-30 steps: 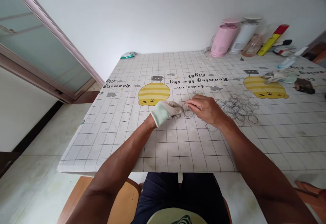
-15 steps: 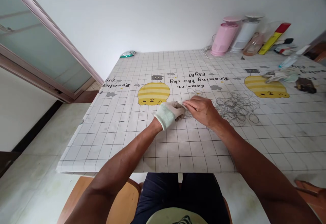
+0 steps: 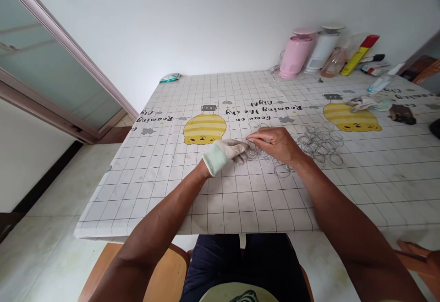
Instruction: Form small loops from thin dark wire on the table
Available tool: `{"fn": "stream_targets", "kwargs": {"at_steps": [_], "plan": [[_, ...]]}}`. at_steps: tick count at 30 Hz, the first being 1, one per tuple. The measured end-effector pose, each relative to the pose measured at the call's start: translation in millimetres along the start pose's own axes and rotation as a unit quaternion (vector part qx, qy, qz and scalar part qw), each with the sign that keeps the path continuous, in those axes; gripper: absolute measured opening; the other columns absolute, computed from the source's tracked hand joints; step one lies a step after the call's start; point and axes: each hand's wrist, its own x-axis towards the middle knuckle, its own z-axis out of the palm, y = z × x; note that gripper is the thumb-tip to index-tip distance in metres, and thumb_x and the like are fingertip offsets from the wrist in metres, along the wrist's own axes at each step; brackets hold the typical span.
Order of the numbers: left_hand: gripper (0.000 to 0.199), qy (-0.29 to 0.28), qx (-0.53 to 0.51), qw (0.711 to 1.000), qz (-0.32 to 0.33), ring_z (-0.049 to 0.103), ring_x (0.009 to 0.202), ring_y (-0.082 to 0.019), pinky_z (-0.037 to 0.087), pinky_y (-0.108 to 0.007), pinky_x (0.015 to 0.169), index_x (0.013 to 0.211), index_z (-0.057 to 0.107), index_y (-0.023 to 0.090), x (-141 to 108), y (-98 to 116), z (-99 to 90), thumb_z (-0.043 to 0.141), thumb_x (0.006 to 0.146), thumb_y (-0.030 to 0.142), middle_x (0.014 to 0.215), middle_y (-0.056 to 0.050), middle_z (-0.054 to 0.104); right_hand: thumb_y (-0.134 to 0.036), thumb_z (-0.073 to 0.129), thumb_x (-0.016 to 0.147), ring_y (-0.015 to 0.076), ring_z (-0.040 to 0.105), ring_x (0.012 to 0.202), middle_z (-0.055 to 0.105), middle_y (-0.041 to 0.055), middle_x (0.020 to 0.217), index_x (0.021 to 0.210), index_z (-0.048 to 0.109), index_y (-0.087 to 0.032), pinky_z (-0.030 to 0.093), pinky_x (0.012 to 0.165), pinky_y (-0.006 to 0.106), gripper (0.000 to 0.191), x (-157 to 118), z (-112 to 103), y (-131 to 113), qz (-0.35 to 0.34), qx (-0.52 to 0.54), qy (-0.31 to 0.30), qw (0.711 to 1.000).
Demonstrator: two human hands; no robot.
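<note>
My left hand [image 3: 229,151], in a pale glove with a light green cuff, is over the middle of the table. Its fingers close at the tips on a thin wire loop [image 3: 252,152], partly hidden by the glove. Close beside it, my bare right hand [image 3: 277,144] pinches thumb and forefinger together just above the gloved fingertips. Whatever lies in that pinch is too fine to make out. A tangled pile of thin dark wire loops [image 3: 321,142] spreads under and to the right of my right hand.
A checked tablecloth [image 3: 220,201] with yellow bear prints covers the table. Along the wall stand a pink cylindrical device [image 3: 295,57], a white one [image 3: 322,52], a bottle [image 3: 333,63] and a yellow-red box [image 3: 360,55]. Another glove [image 3: 366,102] and a dark block [image 3: 402,114] lie right.
My left fingers have straightened a little, and the gap between the hands' fingertips has changed slightly. The view has shifted slightly; the pile stays in place.
</note>
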Motion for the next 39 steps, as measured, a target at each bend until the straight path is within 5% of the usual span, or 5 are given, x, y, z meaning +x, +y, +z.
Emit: {"fn": "stream_targets", "kwargs": {"at_steps": [13,23,28,34,39], "plan": [[0.057,-0.006,-0.023,1.0,0.003,0.066,0.054,-0.015,0.053,-0.029,0.06,0.111,0.079,0.008,0.3,-10.3,-21.3,0.084,0.087,0.059,0.069,-0.007,0.074,-0.037,0.069,0.101,0.0173,0.068,0.076,0.078,0.0016,0.086,0.107,0.087,-0.029,0.053,0.071,0.034,0.02,-2.6,-15.8,-3.1,0.036,0.104,-0.082,0.99],[0.043,0.07,-0.012,0.997,0.021,0.069,0.062,-0.017,0.058,-0.031,0.065,0.108,0.078,0.009,-1.9,-2.2,-8.4,0.077,0.095,0.05,0.073,-0.009,0.076,-0.038,0.069,0.101,0.0173,0.067,0.074,0.077,0.0011,0.084,0.105,0.087,-0.029,0.052,0.07,0.034,0.02,-1.7,-12.1,-3.7,0.038,0.098,-0.07,0.992],[0.031,0.112,0.051,0.992,-0.028,0.064,0.053,-0.016,0.052,-0.029,0.056,0.084,0.078,0.013,-2.9,2.8,-8.4,0.067,0.097,0.038,0.065,-0.008,0.073,-0.036,0.069,0.101,0.0182,0.068,0.075,0.077,0.0017,0.082,0.104,0.087,-0.028,0.052,0.071,0.035,0.02,-2.7,-19.8,-3.7,0.023,0.087,-0.066,0.994],[0.028,0.078,0.221,0.969,-0.079,0.062,0.051,-0.016,0.049,-0.026,0.052,0.066,0.072,0.017,-5.8,2.9,-12.2,0.065,0.09,0.029,0.059,-0.008,0.072,-0.037,0.069,0.101,0.0187,0.069,0.077,0.079,0.0024,0.085,0.102,0.088,-0.03,0.053,0.072,0.036,0.02,-2.4,-23.1,-7.0,0.027,0.079,-0.079,0.993],[0.029,0.014,0.14,0.985,-0.098,0.066,0.053,-0.017,0.052,-0.028,0.054,0.076,0.074,0.016,-5.6,7.1,-13.4,0.069,0.095,0.037,0.062,-0.009,0.073,-0.042,0.071,0.099,0.0205,0.071,0.083,0.079,0.004,0.09,0.102,0.087,-0.028,0.054,0.074,0.036,0.022,-1.9,-25.3,-6.1,0.054,0.069,-0.076,0.993]]}}
